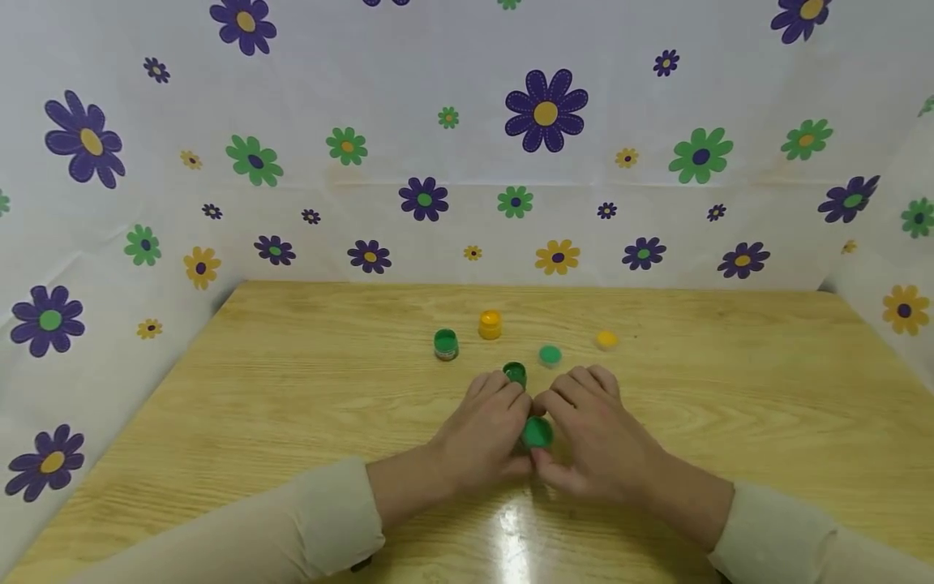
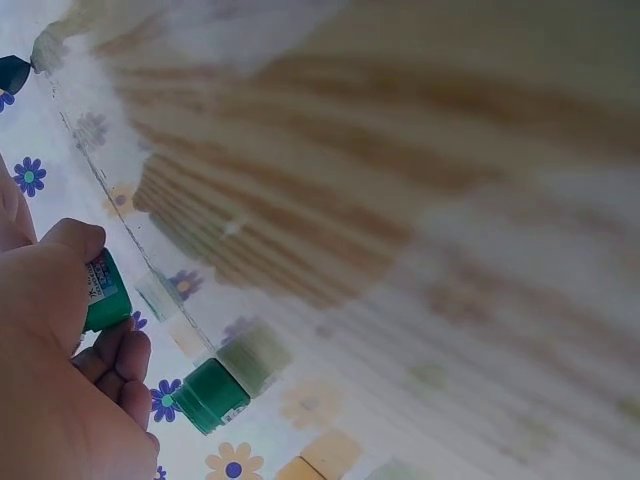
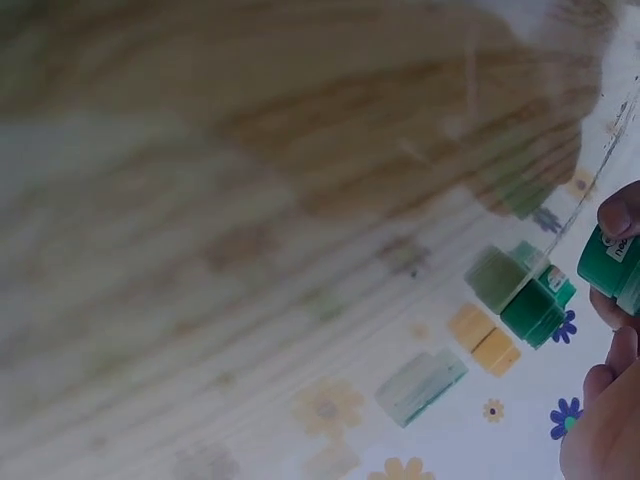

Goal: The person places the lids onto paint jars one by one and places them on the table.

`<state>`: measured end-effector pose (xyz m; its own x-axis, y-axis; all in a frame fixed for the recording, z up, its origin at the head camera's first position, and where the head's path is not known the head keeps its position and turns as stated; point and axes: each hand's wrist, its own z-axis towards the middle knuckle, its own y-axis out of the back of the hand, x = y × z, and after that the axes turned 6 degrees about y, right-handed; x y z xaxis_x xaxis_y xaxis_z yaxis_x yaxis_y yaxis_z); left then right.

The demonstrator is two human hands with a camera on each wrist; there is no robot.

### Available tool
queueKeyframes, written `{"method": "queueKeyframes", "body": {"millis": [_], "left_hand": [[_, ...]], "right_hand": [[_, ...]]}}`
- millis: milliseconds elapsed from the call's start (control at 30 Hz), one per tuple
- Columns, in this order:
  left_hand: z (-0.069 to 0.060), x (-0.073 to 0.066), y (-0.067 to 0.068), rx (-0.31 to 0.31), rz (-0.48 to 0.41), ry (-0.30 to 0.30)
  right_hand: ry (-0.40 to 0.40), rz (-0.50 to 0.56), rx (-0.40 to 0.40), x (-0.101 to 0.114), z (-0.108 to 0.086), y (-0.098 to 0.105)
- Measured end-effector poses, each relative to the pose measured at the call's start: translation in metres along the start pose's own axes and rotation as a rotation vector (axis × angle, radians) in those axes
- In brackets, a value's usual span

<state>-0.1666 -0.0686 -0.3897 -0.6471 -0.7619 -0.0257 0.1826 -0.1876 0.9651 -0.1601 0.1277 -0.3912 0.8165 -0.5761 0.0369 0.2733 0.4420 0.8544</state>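
Observation:
My left hand [image 1: 485,430] and right hand [image 1: 606,434] meet around a small green paint jar [image 1: 537,432], its round green top facing the head camera. In the left wrist view, the left thumb and curled fingers hold the jar's labelled green body [image 2: 108,292]. Right thumb and fingertips pinch the same jar [image 3: 603,262] in the right wrist view. Just beyond the left knuckles stands a dark green jar [image 1: 515,372], partly hidden by that hand. I cannot tell whether the held jar's lid is loose.
Farther back stand an uncovered green jar [image 1: 446,345] and a yellow jar [image 1: 490,324]. A green lid [image 1: 550,354] and a yellow lid [image 1: 606,340] lie to their right on the glossy wooden table [image 1: 292,373]. Behind it hangs a flowered cloth [image 1: 467,154].

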Motion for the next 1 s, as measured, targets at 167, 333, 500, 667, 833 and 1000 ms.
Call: {"method": "queueKeyframes", "body": {"millis": [167, 333, 500, 667, 833, 1000], "left_hand": [[0.0007, 0.0026, 0.0004, -0.028, -0.004, 0.000], [-0.0001, 0.0030, -0.0027, -0.001, -0.002, 0.008], [0.0013, 0.0012, -0.0024, 0.030, -0.029, 0.009], [0.0006, 0.0002, -0.0029, 0.025, -0.019, 0.002], [0.0003, -0.0001, -0.0025, 0.021, -0.012, -0.008], [0.0000, -0.0003, -0.0038, 0.011, 0.003, -0.013]], "right_hand": [[0.018, -0.003, -0.045, -0.0003, 0.0039, -0.0007], [0.004, 0.006, -0.067, 0.0000, 0.0033, -0.0042], [-0.033, -0.016, -0.034, -0.0002, 0.0013, -0.0020], [-0.027, -0.018, -0.022, 0.0002, 0.0004, -0.0024], [-0.042, -0.028, 0.003, 0.0007, -0.0002, -0.0016], [-0.096, -0.031, 0.037, 0.0023, -0.0007, -0.0012]]}}
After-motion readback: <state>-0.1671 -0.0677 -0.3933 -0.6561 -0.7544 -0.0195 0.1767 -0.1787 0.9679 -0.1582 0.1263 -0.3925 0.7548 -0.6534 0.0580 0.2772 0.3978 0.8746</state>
